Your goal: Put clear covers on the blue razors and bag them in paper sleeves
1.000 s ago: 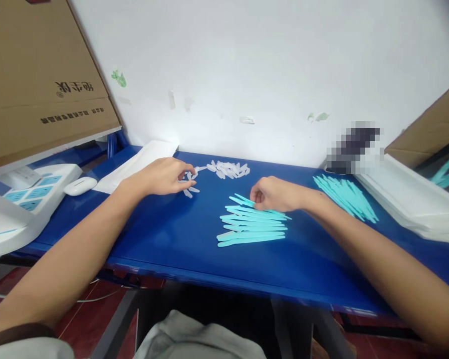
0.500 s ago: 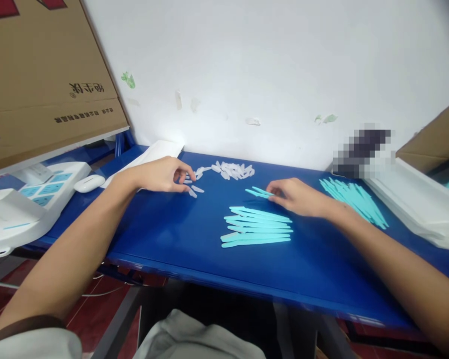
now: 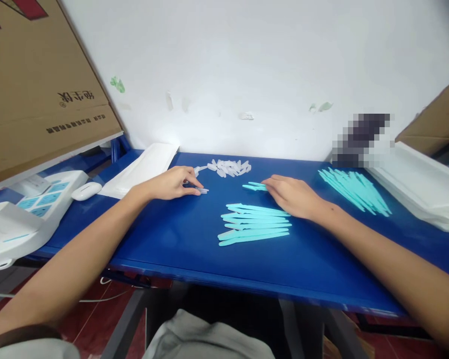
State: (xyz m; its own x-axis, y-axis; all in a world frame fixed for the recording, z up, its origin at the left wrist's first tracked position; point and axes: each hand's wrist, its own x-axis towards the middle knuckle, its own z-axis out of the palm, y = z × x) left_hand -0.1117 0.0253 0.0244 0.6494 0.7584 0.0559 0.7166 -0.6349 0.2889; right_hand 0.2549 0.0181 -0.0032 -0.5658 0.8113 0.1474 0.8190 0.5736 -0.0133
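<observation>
My left hand (image 3: 179, 183) pinches small clear plastic caps (image 3: 205, 190) between thumb and fingertips, low over the blue table. Behind it and to its right lies a heap of translucent caps (image 3: 230, 168). My right hand (image 3: 292, 193) holds turquoise sticks (image 3: 255, 186) by their ends, their tips pointing left toward my left hand. Nearer to me, several turquoise sticks (image 3: 254, 224) lie side by side in a row. A larger loose pile of turquoise sticks (image 3: 355, 192) rests right of my right hand.
On the blue table (image 3: 164, 239) at the left are a white sheet or bag (image 3: 140, 167), a white mouse-like object (image 3: 86, 191) and a white device with blue pads (image 3: 47, 204). A white tray (image 3: 415, 184) stands right. Cardboard (image 3: 41, 65) rises at the left.
My left fingers have closed on the caps that lay apart near their tips. My right hand has turned a little more palm down, still holding the turquoise sticks. The view has shifted slightly.
</observation>
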